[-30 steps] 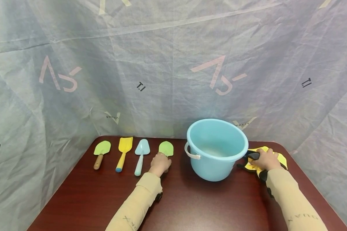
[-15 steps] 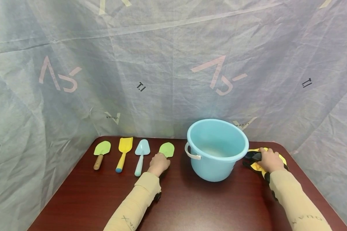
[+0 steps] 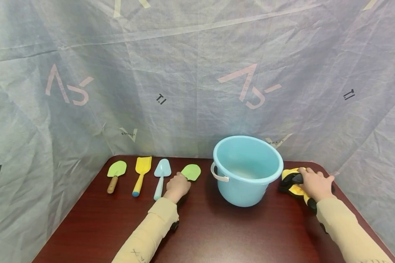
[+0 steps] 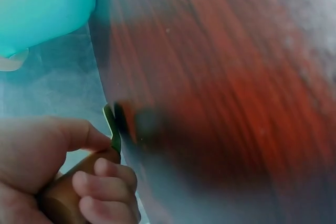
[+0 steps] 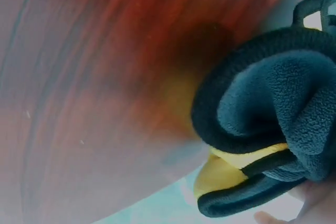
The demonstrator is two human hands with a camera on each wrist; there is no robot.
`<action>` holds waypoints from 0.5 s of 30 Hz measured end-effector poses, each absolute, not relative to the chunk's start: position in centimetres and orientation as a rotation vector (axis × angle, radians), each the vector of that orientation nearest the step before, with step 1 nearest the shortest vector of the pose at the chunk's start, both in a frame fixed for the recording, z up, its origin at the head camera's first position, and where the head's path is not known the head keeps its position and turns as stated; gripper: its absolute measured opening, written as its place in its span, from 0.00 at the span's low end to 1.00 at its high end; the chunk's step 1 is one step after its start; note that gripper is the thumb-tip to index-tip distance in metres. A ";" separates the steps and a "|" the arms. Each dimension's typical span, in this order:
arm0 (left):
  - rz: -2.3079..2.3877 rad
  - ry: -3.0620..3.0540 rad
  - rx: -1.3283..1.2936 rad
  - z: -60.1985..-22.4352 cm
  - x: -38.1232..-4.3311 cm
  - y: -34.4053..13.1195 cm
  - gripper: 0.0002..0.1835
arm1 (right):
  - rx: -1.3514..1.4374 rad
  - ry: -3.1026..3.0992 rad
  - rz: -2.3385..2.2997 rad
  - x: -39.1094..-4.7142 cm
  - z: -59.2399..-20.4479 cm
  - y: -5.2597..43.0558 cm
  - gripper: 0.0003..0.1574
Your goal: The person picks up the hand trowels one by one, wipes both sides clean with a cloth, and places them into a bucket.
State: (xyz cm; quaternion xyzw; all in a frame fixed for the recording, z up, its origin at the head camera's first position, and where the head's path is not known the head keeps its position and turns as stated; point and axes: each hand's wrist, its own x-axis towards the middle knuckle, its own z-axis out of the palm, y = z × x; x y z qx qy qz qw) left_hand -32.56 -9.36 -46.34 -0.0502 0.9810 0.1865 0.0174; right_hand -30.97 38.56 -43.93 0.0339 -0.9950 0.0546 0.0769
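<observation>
My left hand (image 3: pixel 177 187) grips a small trowel by its wooden handle (image 4: pixel 59 201). The trowel's green blade (image 3: pixel 191 172) sticks out past the fingers toward the back right. In the left wrist view the thumb lies along the top of the handle and the fingers curl round it, with the blade seen edge-on. To the right of the blue bucket (image 3: pixel 247 190), my right hand (image 3: pixel 317 185) holds yellow and black gloves (image 3: pixel 291 187). Their fleece-lined cuff (image 5: pixel 307 103) with black edging faces the right wrist camera, which shows just a bit of that hand.
Left of my left hand lie a light blue trowel (image 3: pixel 162 168), a yellow shovel (image 3: pixel 143 166) and another green trowel (image 3: pixel 117 169) in a row on the dark red table (image 3: pixel 237 233). The bucket's white handle (image 3: pixel 219 178) hangs down its left side. A grey cloth (image 3: pixel 197 73) hangs behind.
My right hand has drawn the gloves a little to the right, away from the bucket. My left hand has shifted slightly left, and its trowel's blade has swung right and toward me.
</observation>
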 end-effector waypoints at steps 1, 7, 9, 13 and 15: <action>0.585 3.056 -0.156 -46.3 -32.5 -9.4 0.28 | 0.109 -2.977 0.167 -30.8 -43.7 38.5 0.42; 0.606 3.100 -0.155 -45.6 -31.8 -9.8 0.21 | 0.147 -2.942 0.161 -30.5 -42.6 38.4 0.41; 0.603 3.113 -0.138 -45.2 -31.5 -10.0 0.19 | 0.156 -2.933 0.165 -30.4 -42.1 38.4 0.41; 0.568 3.128 -0.052 -44.3 -30.9 -10.5 0.18 | 0.156 -2.911 0.176 -30.0 -40.7 38.3 0.40; 0.514 3.143 0.021 -43.7 -30.6 -10.9 0.16 | 0.153 -2.900 0.179 -29.6 -39.9 38.3 0.40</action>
